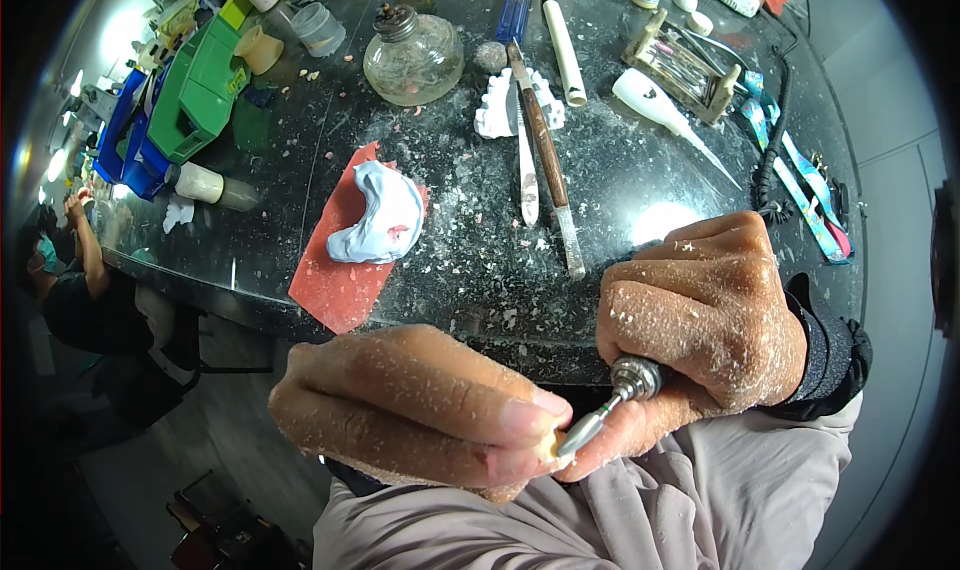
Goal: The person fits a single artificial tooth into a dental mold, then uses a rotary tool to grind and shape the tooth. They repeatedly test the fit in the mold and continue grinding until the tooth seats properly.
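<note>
Pinched between the thumb and fingers of my left hand (410, 410) is a small cream-coloured piece (550, 448), mostly covered by the fingertips. My right hand (700, 320) is closed round a rotary handpiece (638, 376), its metal nose showing below the knuckles. Its pointed grey bur (587, 431) lies against or very close to the piece. My right thumb reaches under the bur, near the left fingertips. Pale dust coats both hands. Beyond the left hand, a pale blue horseshoe-shaped mould (385, 215) rests on a red wax sheet (335, 280).
On the dusty black bench stand a glass spirit burner (412, 62) and a white dental cast (497, 110). A wooden-handled knife (540, 135) lies across the cast. Farther right are a white nozzle bottle (650, 100) and a lanyard (800, 185). Another person (90, 290) sits at far left.
</note>
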Action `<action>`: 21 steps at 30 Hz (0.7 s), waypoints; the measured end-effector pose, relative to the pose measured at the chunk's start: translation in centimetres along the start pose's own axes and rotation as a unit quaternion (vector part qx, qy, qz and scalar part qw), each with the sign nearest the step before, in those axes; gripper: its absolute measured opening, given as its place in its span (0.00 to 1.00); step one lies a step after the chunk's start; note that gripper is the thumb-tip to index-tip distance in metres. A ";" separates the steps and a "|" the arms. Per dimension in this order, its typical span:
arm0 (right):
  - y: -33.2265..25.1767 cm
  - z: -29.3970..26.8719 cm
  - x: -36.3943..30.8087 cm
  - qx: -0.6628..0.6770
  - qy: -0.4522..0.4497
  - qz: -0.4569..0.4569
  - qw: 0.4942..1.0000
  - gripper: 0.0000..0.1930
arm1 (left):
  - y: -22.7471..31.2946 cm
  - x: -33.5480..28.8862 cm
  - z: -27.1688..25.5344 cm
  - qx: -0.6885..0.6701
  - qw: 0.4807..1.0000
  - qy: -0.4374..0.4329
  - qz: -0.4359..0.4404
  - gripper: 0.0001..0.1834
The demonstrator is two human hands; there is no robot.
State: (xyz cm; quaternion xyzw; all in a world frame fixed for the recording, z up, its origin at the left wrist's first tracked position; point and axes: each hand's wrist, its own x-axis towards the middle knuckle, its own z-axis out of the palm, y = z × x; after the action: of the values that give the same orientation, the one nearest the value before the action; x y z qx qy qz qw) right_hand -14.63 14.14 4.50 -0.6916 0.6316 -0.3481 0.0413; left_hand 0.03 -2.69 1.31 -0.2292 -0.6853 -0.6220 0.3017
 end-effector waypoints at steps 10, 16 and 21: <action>-0.2 0.2 0.1 -0.002 0.023 -0.003 1.000 0.28 | 0.3 -0.3 -0.5 -0.017 1.000 -0.016 -0.003 0.12; -0.3 0.2 0.2 0.004 0.018 0.017 1.000 0.28 | 0.0 -0.4 -0.5 0.003 0.999 -0.024 0.024 0.12; -0.1 0.2 0.1 -0.007 0.027 -0.001 1.000 0.28 | -0.4 -0.5 -0.4 0.008 0.999 -0.021 0.043 0.13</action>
State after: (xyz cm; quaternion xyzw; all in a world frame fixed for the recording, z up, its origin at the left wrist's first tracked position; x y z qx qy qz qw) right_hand -14.46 14.02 4.41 -0.6826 0.6341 -0.3627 0.0192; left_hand 0.19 -3.06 0.71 -0.2686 -0.6859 -0.5982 0.3156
